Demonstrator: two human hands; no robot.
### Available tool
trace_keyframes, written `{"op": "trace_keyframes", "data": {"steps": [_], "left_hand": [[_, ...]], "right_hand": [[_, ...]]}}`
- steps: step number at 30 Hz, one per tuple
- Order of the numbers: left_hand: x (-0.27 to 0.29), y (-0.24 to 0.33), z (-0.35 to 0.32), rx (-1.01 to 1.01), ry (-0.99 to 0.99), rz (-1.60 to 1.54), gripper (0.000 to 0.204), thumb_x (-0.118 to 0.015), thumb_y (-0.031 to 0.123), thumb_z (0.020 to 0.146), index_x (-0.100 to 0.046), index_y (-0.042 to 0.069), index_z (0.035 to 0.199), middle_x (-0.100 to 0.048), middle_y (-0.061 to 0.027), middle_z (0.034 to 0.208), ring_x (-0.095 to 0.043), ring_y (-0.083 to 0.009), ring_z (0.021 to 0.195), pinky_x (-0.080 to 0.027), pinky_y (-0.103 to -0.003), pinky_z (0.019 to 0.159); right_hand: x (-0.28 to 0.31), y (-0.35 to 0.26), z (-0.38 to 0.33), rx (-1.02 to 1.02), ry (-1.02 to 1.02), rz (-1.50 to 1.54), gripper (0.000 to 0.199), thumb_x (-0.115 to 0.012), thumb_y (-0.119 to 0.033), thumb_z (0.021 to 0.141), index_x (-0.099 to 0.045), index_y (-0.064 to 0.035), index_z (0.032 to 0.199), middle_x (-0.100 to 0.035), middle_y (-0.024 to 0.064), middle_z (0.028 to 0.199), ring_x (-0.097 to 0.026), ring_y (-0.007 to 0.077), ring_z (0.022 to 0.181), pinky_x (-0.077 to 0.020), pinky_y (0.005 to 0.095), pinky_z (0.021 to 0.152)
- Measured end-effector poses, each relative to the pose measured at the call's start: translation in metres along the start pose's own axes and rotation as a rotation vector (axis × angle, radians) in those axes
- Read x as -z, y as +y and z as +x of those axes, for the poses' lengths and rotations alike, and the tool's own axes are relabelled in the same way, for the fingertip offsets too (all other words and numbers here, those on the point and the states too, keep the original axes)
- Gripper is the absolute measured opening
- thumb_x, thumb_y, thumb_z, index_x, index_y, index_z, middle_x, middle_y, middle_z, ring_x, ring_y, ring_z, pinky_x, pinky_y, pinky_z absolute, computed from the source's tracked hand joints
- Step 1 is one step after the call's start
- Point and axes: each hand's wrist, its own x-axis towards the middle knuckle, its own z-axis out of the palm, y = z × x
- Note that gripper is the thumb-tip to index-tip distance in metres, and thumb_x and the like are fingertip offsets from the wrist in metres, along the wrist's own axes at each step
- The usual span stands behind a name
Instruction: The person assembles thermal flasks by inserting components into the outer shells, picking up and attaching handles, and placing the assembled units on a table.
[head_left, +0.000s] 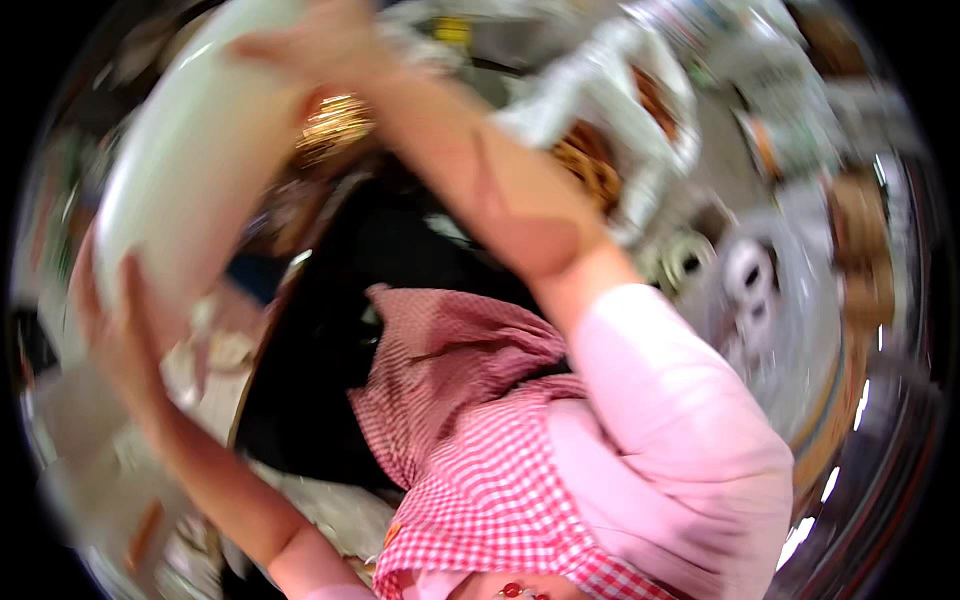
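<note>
A large, glossy white roll (185, 160), blurred by motion, slants across the upper left between my hands. My left hand (120, 335) holds its lower end, fingers wrapped against the near side. At the upper end my right hand (315, 48) grips it from the right, thumb stretched across the surface. The far tip runs out of the picture. Just below my right hand, beside the roll, shows a shiny gold bundle (336, 128); its kind is too blurred to tell.
White plastic bags (640, 110) with orange-brown coiled pieces stand at the upper right. Spools (688, 258) and a clear bag of white rolls (752, 285) sit at the right, beside brown rolls (862, 240). Blurred loose material (215, 355) lies under the roll.
</note>
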Motion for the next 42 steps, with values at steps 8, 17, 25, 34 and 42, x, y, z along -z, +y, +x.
{"op": "trace_keyframes", "data": {"steps": [8, 17, 25, 34, 42], "left_hand": [[-0.024, 0.036, -0.009, 0.148, -0.022, -0.094, 0.044, -0.061, 0.035, 0.099, -0.059, 0.015, 0.138, -0.058, -0.0085, 0.139, -0.057, -0.0203, 0.122, -0.046, -0.032, 0.102], [0.006, -0.016, 0.010, 0.049, -0.109, -0.003, 0.046, -0.054, 0.033, 0.103, -0.054, 0.010, 0.143, -0.055, -0.0094, 0.141, -0.053, -0.0219, 0.125, -0.042, -0.033, 0.105], [-0.004, 0.011, 0.002, 0.081, -0.084, -0.031, 0.047, -0.053, 0.033, 0.103, -0.051, 0.008, 0.143, -0.052, -0.0083, 0.144, -0.052, -0.0205, 0.126, -0.041, -0.033, 0.106], [-0.008, -0.002, 0.000, 0.141, -0.097, -0.235, 0.050, -0.055, 0.032, 0.103, -0.048, 0.007, 0.146, -0.051, -0.0107, 0.144, -0.052, -0.0216, 0.126, -0.042, -0.033, 0.106], [-0.028, 0.004, 0.004, 0.055, -0.074, -0.265, 0.050, -0.059, 0.027, 0.101, -0.049, 0.005, 0.145, -0.051, -0.0112, 0.145, -0.051, -0.0211, 0.128, -0.039, -0.033, 0.108]], "right_hand": [[0.094, -0.015, -0.349, -0.909, 0.271, 0.627, 0.018, -0.076, -0.017, 0.084, -0.065, -0.0049, 0.093, -0.065, 0.0074, 0.086, -0.065, 0.0212, 0.081, -0.0534, 0.0332, 0.075], [0.082, 0.199, -0.440, -1.198, -0.556, -0.137, 0.036, -0.061, -0.009, 0.083, -0.069, -0.0079, 0.118, -0.069, 0.0206, 0.111, -0.062, 0.0371, 0.113, -0.0481, 0.0427, 0.098], [0.000, 0.207, -0.454, -1.257, -0.631, -0.123, 0.043, -0.067, -0.027, 0.084, -0.065, -0.0068, 0.121, -0.061, 0.0179, 0.127, -0.059, 0.0363, 0.118, -0.0487, 0.0431, 0.098], [0.078, 0.157, -0.366, -0.622, 0.241, -0.079, 0.024, -0.077, -0.022, 0.080, -0.067, -0.0059, 0.095, -0.056, 0.0106, 0.096, -0.058, 0.0338, 0.089, -0.0476, 0.0434, 0.081], [0.162, 0.117, -0.290, -0.525, 0.384, 0.123, 0.025, -0.078, -0.014, 0.082, -0.061, -0.0065, 0.098, -0.056, 0.0106, 0.093, -0.059, 0.0323, 0.082, -0.0491, 0.0372, 0.072]]}}
